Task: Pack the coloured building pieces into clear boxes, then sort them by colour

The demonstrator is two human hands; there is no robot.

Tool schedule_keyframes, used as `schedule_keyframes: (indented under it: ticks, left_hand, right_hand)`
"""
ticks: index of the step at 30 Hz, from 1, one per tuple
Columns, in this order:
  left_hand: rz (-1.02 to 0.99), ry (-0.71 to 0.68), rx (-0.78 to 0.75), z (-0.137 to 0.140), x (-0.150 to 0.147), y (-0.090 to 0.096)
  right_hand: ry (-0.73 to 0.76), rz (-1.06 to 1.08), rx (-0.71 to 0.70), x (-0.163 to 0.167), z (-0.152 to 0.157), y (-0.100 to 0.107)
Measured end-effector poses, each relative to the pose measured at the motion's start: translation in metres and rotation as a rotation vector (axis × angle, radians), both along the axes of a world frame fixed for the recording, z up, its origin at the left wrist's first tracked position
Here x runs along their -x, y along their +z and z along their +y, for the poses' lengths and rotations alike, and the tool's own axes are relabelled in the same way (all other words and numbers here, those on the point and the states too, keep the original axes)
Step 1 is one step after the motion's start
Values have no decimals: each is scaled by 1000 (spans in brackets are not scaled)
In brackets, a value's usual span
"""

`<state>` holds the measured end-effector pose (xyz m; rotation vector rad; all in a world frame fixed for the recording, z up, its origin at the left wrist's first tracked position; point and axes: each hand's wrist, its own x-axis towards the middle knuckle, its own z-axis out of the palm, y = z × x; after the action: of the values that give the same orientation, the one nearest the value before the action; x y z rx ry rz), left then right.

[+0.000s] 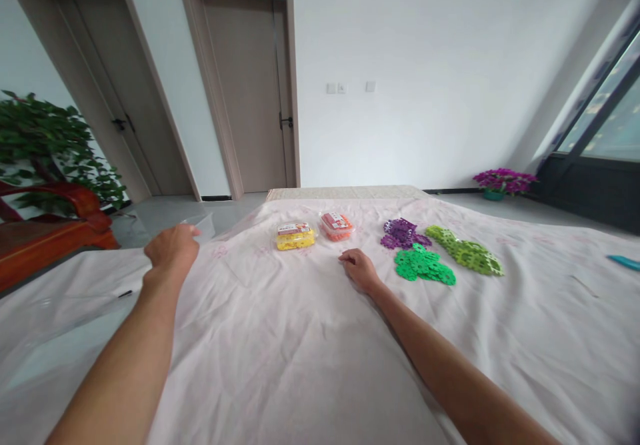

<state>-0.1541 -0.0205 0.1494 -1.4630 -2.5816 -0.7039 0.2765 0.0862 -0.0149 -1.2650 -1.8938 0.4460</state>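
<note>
My left hand [173, 251] is raised at the left of the bed-like surface, its fingers closed on a clear plastic container [205, 226] that is partly hidden behind the hand. On the pale cloth [280, 338] rests my right hand [359, 268], fingers curled together and nothing visible in them. Just beyond it stand a clear box of orange pieces [337, 227] and a clear box of yellow pieces [295, 237], both with printed labels. To its right lie loose piles of flat toothed discs: purple discs [403, 231], green discs [424, 263] and yellow-green discs [467, 251].
A clear plastic sheet or bag [65, 345] lies at the lower left, near a small black-tipped item [125, 293]. A blue object [625, 262] sits at the far right edge. A red wooden chair [65, 218] and a leafy plant [45, 145] stand on the left.
</note>
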Motion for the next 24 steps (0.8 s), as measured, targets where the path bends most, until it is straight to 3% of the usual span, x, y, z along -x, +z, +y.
schedule_keyframes:
  ticks: [2, 5, 9, 11, 14, 19, 21, 24]
  left_hand:
    - [89, -2, -8, -5, -41, 0]
    - [207, -269, -139, -18, -118, -14]
    - [255, -786, -190, -29, -209, -63]
    - [229, -925, -163, -29, -235, -88]
    - [136, -1070, -159, -23, -247, -110]
    - [-111, -1189, -322, -14, -235, -102]
    - [-230, -1117, -427, -9, -230, -101]
    - [-514, -880, -569, 5, -224, -115]
  right_hand:
    - [-15, 43, 31, 0, -1, 0]
    - [-7, 204, 106, 0, -1, 0]
    - [29, 680, 254, -6, 1, -2]
    - [36, 920, 286, -11, 2, -3]
    - [86, 1091, 312, -16, 3, -1]
    - [234, 977, 460, -16, 1, 7]
    - [294, 933, 514, -17, 0, 10]
    - [279, 905, 490, -21, -2, 10]
